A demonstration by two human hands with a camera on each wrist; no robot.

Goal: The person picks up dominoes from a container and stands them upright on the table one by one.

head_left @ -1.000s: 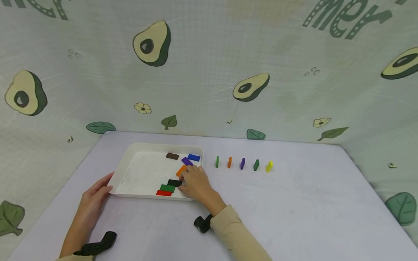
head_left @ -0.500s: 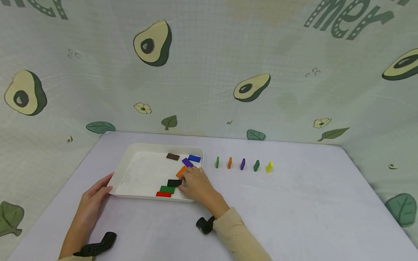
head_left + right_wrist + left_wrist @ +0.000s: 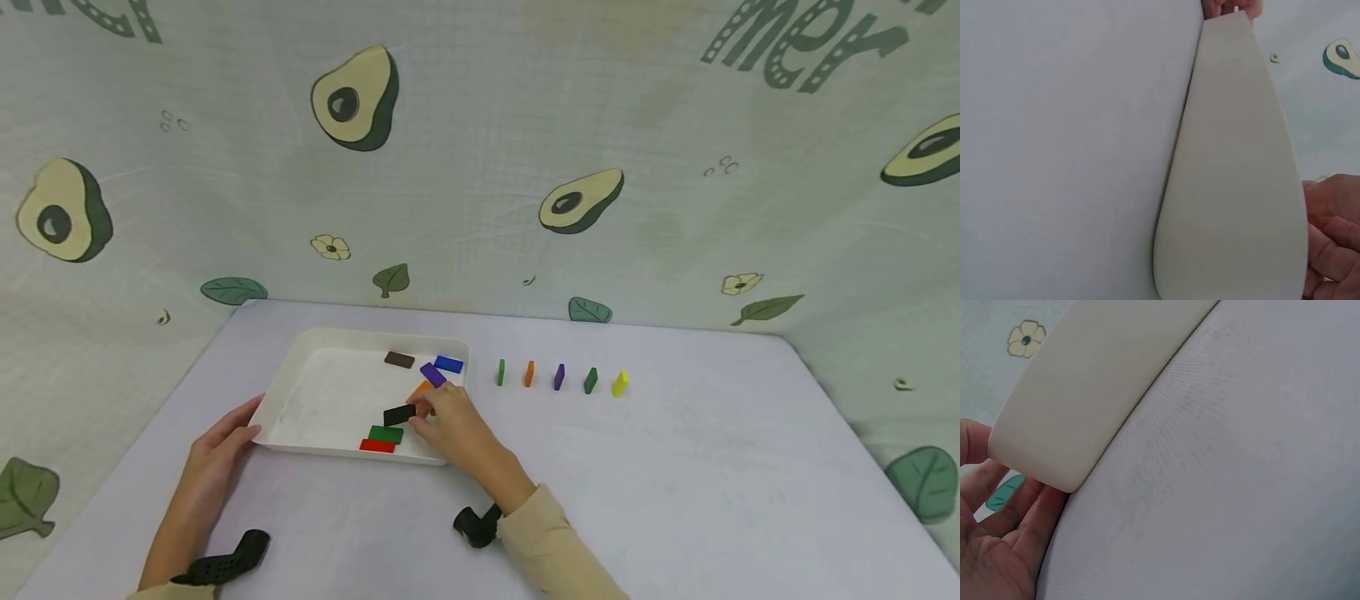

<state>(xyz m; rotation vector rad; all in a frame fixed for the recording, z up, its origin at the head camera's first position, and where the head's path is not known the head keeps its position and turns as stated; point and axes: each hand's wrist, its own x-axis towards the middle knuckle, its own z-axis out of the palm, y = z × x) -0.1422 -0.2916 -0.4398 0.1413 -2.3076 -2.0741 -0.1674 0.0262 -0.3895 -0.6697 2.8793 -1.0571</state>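
Note:
My right hand (image 3: pixel 459 427) pinches a black domino (image 3: pixel 398 415) between thumb and fingers, tilted up over the right part of a white tray (image 3: pixel 318 404). Green (image 3: pixel 386 434) and red (image 3: pixel 377 446) dominoes lie just in front of it. Behind my fingers are an orange domino (image 3: pixel 418 390), partly hidden, and a purple one (image 3: pixel 432 375). My left hand (image 3: pixel 217 454) grips the tray's near left corner. In the left wrist view, the thumb is at the rim and the fingers are against the tray wall (image 3: pixel 1097 387). The tray wall (image 3: pixel 1229 169) hides the domino in the right wrist view.
Brown (image 3: pixel 400 360) and blue (image 3: pixel 449 364) dominoes lie at the tray's back right. To the right of the tray, several dominoes stand upright in a spaced row, from light green (image 3: pixel 501 372) to yellow (image 3: pixel 620 384). A patterned cloth (image 3: pixel 465 167) hangs behind the table.
The black domino, earlier flat on the tray floor at my right fingertips, is now pinched and lifted slightly. My left hand stays on the tray corner.

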